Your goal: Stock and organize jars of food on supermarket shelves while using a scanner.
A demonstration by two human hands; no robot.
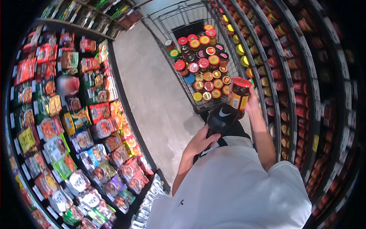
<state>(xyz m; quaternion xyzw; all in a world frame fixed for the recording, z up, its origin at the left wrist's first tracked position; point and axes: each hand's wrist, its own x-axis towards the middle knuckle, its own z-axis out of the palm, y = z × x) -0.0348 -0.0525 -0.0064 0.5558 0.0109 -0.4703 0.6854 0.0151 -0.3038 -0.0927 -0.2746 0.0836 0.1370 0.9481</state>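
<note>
In the head view, my right hand [252, 100] grips a glass jar [239, 97] of dark contents with a red lid, held upright near the shelves on the right. My left hand [204, 140] is lower, at waist level, closed around the handle end of a black handheld device [222, 117] with a rounded head; the device partly hides the jar's lower side. Just beyond both hands, a wire shopping cart [191, 98] holds many jars [203, 63], standing close together, with red, yellow, black, green and blue lids.
Curved-looking shelves [291, 86] packed with jars rise close on the right. Along the left runs a display [130, 120] of bagged packaged foods. Grey tiled floor [148, 71] lies between that display and the cart. More stocked shelving [77, 27] stands at the upper left.
</note>
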